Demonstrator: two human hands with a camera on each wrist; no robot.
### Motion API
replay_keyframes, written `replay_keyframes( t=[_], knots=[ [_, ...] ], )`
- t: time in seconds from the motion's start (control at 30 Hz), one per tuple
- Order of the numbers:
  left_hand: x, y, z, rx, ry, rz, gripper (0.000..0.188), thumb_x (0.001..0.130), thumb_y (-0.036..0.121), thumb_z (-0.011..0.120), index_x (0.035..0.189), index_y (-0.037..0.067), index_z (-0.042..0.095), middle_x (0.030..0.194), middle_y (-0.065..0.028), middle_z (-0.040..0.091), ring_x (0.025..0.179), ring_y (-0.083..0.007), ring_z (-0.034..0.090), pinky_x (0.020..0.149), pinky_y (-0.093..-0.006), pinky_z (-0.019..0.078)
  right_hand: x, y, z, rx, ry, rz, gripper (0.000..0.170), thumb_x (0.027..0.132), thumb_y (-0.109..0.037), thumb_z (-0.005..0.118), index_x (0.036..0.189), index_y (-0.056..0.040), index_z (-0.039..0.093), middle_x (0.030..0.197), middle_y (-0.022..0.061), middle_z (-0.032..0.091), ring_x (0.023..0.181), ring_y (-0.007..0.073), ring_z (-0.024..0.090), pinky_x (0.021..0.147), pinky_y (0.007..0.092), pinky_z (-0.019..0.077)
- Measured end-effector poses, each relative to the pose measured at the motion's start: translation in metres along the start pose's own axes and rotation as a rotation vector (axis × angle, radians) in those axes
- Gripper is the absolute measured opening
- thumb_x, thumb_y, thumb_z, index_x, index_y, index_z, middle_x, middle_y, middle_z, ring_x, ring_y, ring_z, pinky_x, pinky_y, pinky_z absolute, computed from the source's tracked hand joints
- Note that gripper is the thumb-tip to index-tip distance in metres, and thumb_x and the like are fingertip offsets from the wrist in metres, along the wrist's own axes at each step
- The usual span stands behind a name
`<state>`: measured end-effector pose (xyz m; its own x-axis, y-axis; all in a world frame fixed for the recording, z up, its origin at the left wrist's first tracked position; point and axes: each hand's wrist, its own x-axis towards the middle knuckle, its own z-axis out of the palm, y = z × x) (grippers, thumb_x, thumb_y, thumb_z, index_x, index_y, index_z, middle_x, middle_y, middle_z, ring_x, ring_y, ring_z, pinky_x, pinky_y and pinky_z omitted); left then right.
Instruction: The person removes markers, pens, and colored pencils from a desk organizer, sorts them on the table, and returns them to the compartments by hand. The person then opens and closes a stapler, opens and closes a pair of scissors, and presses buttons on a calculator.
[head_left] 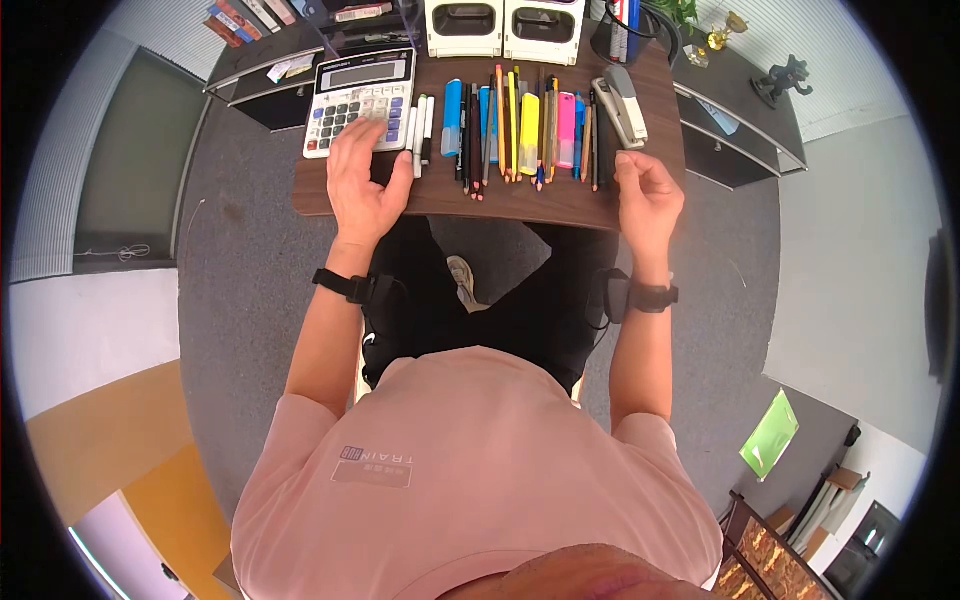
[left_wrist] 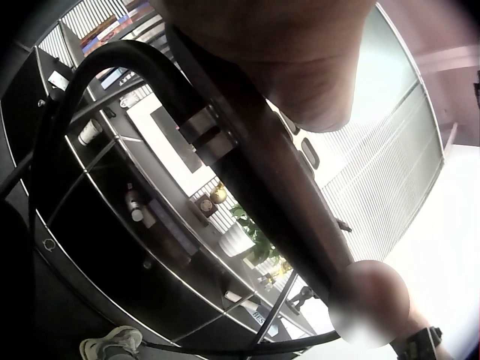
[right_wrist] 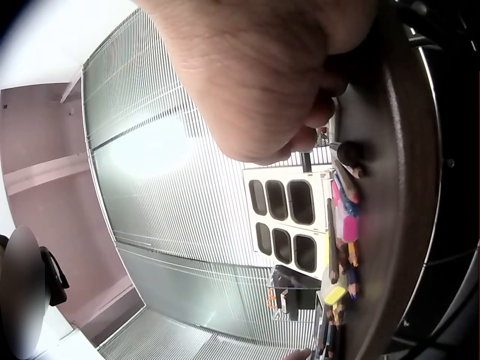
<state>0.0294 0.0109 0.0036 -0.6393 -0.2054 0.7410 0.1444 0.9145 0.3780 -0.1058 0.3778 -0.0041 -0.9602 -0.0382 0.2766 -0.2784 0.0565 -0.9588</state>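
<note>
My left hand (head_left: 362, 185) lies at the lower right of a white desktop calculator (head_left: 325, 115), fingers reaching over its keys and thumb beside the white-barrelled pens (head_left: 419, 140). At the right end of the desk, my right hand (head_left: 650, 205) rests near the front edge with loosely curled fingers and nothing visible in them. Just beyond its fingertips stands a grey and white stapler (head_left: 622, 108). Between the hands is a row of pencils and pens, with a blue highlighter (head_left: 452, 118), a yellow highlighter (head_left: 529, 135) and a pink highlighter (head_left: 567, 130).
Behind the row, white holders (head_left: 463, 45) stand at the back of the brown desk (head_left: 450, 205). A dark pen cup (head_left: 610, 45) with markers is at the back right. Cabinets (head_left: 745, 130) with a figurine (head_left: 782, 80) stand beyond the desk.
</note>
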Motion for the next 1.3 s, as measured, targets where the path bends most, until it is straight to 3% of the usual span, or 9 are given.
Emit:
replay_keyframes(
  t=[0.13, 0.27, 0.47, 0.97, 1.3],
  knots=[
    [0.000, 0.000, 0.000, 0.014, -0.027, 0.027, 0.039, 0.097, 0.016, 0.085, 0.133, 0.003, 0.078, 0.144, -0.0165, 0.076, 0.143, -0.0422, 0.066, 0.122, -0.0518, 0.0508, 0.002, 0.004, -0.001, -0.020, 0.020, -0.024, 0.016, 0.112, -0.014, 0.083, 0.116, 0.0009, 0.085, 0.093, -0.0040, 0.080, 0.082, 0.0009, 0.065, 0.075, 0.0224, 0.0534],
    [-0.002, -0.002, 0.002, 0.019, -0.016, 0.046, 0.023, 0.096, 0.016, 0.085, 0.116, 0.004, 0.080, 0.140, -0.0154, 0.077, 0.140, -0.0420, 0.068, 0.120, -0.0520, 0.0523, 0.002, 0.005, 0.001, 0.030, 0.009, -0.050, 0.015, 0.111, -0.014, 0.082, 0.112, 0.0005, 0.085, 0.091, -0.0052, 0.079, 0.078, -0.0010, 0.064, 0.072, 0.0212, 0.0520],
    [-0.002, -0.003, 0.003, 0.005, 0.009, 0.040, 0.019, 0.092, 0.017, 0.088, 0.106, 0.006, 0.081, 0.136, -0.0138, 0.077, 0.139, -0.0407, 0.068, 0.118, -0.0528, 0.0529, 0.005, 0.006, 0.002, 0.005, -0.012, -0.052, 0.016, 0.112, -0.015, 0.082, 0.113, 0.0008, 0.084, 0.089, -0.0059, 0.078, 0.077, -0.0010, 0.062, 0.071, 0.0217, 0.0516],
    [0.001, 0.006, 0.001, 0.085, -0.068, 0.074, 0.028, 0.092, 0.017, 0.085, 0.117, 0.005, 0.079, 0.138, -0.0138, 0.076, 0.140, -0.0400, 0.067, 0.120, -0.0531, 0.0494, -0.003, -0.004, 0.002, 0.101, -0.032, -0.021, 0.015, 0.112, -0.013, 0.082, 0.115, 0.0014, 0.083, 0.091, -0.0047, 0.078, 0.078, -0.0003, 0.063, 0.071, 0.0217, 0.0514],
    [0.001, 0.006, 0.000, 0.107, -0.081, 0.079, 0.032, 0.093, 0.018, 0.082, 0.122, 0.005, 0.078, 0.140, -0.0143, 0.075, 0.142, -0.0406, 0.066, 0.121, -0.0541, 0.0477, -0.004, -0.005, 0.004, -0.011, -0.004, -0.041, 0.014, 0.111, -0.012, 0.081, 0.114, 0.0011, 0.084, 0.084, -0.0052, 0.075, 0.074, -0.0002, 0.061, 0.068, 0.0223, 0.0502]
  ],
)
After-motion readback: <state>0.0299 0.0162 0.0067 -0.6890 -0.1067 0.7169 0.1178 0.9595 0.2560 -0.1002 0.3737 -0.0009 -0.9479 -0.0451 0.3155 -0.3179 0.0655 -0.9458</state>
